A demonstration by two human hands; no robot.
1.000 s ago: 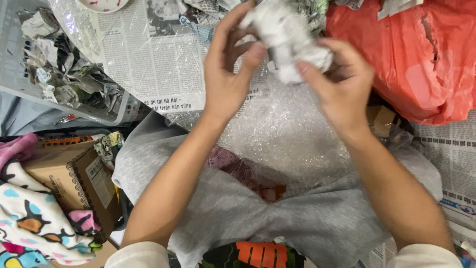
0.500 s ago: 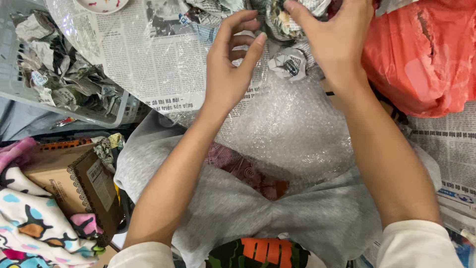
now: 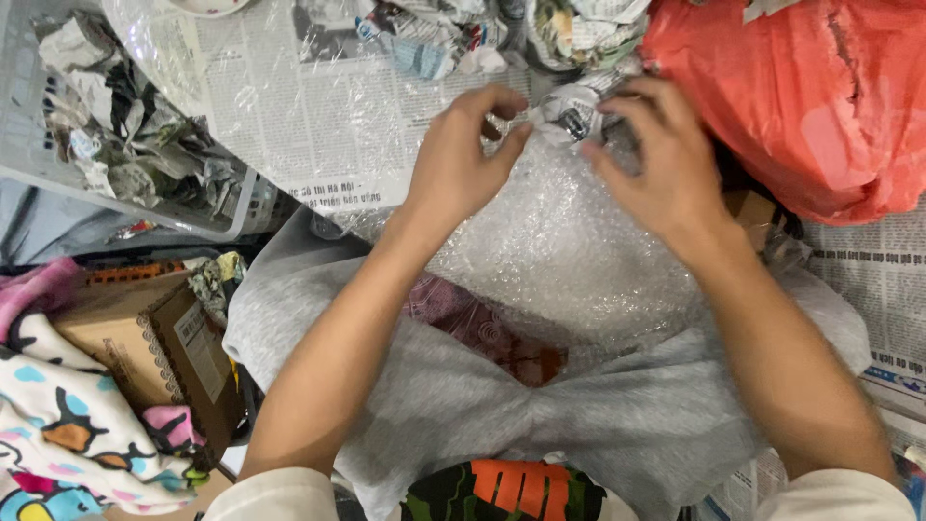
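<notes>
Both hands meet at about 12 o'clock in the head view, over a small crumpled newspaper bundle (image 3: pixel 577 108). The left hand (image 3: pixel 461 159) has its fingers curled narrow, thumb and forefinger pinching at the bundle's left edge. The right hand (image 3: pixel 656 164) arches over the bundle's right side, fingers bent and pressing on it; how firmly it grips I cannot tell. The bundle sits at the far edge of a sheet of clear bubble wrap (image 3: pixel 559 251), which spreads from beneath the hands down toward the centre.

Under the bubble wrap lies a grey fabric (image 3: pixel 540 425) draped across the lap, with a dark red patterned patch (image 3: pixel 482 333) showing between the forearms.

At 10 to 11 o'clock a flat newspaper sheet (image 3: pixel 309 116) lies under clear film. At 9 to 10 o'clock a pale plastic basket (image 3: pixel 29 164) holds crumpled paper scraps. At 1 to 2 o'clock sits a bulging orange-red plastic bag (image 3: pixel 820 106). At 8 o'clock stands an open brown cardboard box (image 3: pixel 125 338) with a pale rectangular label (image 3: pixel 201 342) on its flap, and beside it, at 7 to 8 o'clock, a white cloth with cartoon prints (image 3: pixel 58 425). More newspaper (image 3: pixel 883 280) lies at 3 o'clock.
</notes>
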